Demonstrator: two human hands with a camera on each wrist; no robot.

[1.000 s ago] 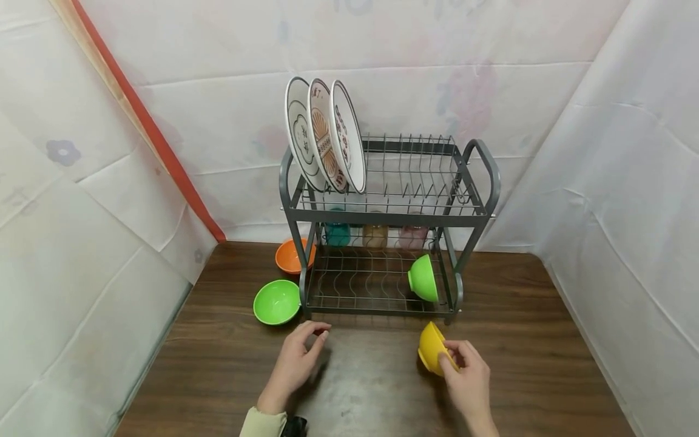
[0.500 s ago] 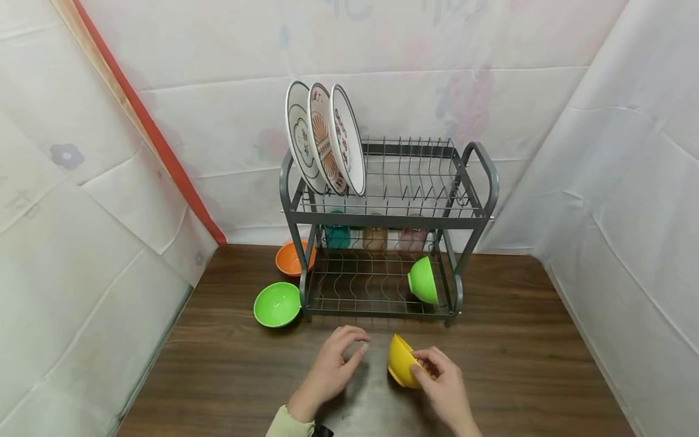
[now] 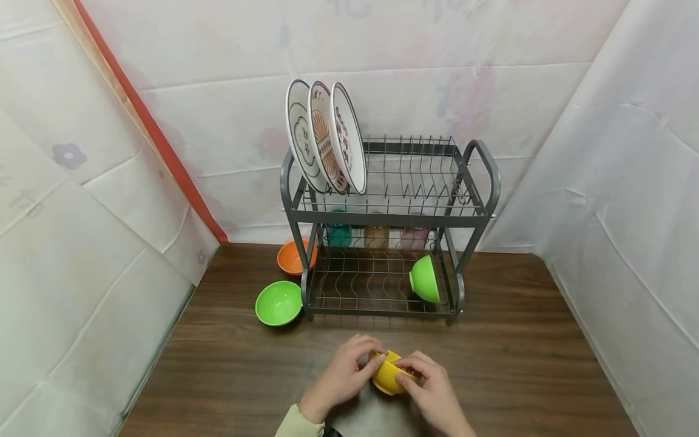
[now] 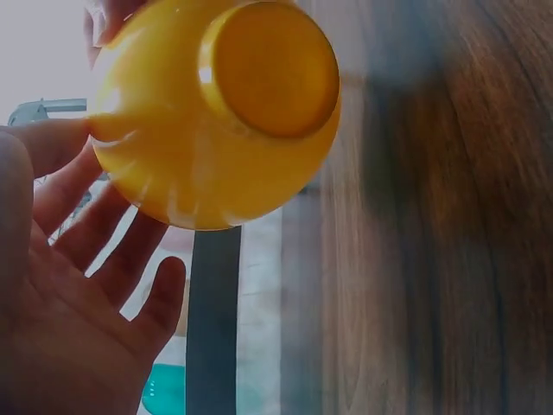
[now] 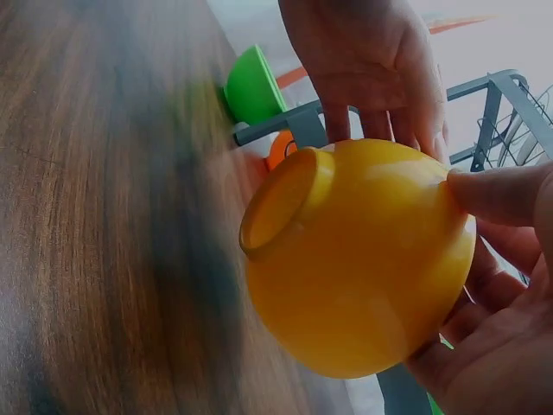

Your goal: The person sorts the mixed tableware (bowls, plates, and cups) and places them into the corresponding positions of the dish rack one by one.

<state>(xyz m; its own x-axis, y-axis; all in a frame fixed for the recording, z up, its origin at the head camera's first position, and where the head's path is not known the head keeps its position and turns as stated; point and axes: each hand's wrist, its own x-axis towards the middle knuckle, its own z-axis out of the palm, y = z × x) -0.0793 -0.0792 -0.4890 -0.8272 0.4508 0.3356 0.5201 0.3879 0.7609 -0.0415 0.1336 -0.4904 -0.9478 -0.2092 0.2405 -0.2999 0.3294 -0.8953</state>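
Note:
A yellow bowl [image 3: 388, 380] is held just above the table in front of the rack, between both hands. My left hand [image 3: 348, 368] has its thumb and fingers on the left part of the rim. On the other side my right hand [image 3: 435, 393] pinches the rim, thumb outside and fingers inside. In the left wrist view the round foot of the bowl [image 4: 268, 73] faces the camera, with the left thumb at the rim. The right wrist view shows the bowl [image 5: 371, 259] tilted, with both thumbs at its edge.
A two-tier dish rack [image 3: 382, 217] stands behind the hands. Three plates [image 3: 349, 139] lean upright on top; a green bowl [image 3: 423, 280] and three coloured cups [image 3: 376, 237] are below. Left of it sit another green bowl [image 3: 278, 303] and an orange bowl [image 3: 290, 260].
My right hand has brought the yellow bowl left and nearer to me. My left hand has moved right and now takes hold of the bowl's rim too.

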